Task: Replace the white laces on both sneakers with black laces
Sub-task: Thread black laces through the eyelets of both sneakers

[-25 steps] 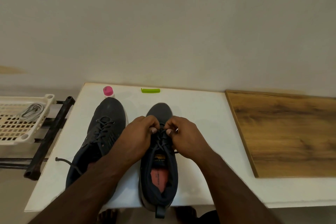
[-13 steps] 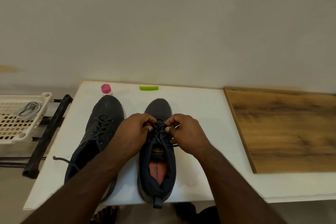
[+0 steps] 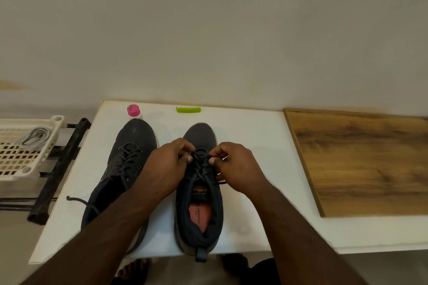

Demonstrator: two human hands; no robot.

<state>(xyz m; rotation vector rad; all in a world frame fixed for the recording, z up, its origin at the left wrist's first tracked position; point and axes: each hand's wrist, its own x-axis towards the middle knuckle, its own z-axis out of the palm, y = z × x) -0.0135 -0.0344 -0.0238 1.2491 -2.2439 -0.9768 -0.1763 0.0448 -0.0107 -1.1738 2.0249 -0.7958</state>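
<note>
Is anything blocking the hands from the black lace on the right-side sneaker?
Nothing visible does. The left hand and right hand already pinch the black lace over the sneaker.

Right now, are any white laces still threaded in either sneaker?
No: both sneakers carry black laces, and the white laces lie in the basket.

Hands (image 3: 203, 164) slightly farther apart

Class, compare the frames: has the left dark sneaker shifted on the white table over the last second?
No. The left dark sneaker keeps its toe just below the pink-capped bottle; only the camera view shifted.
</note>
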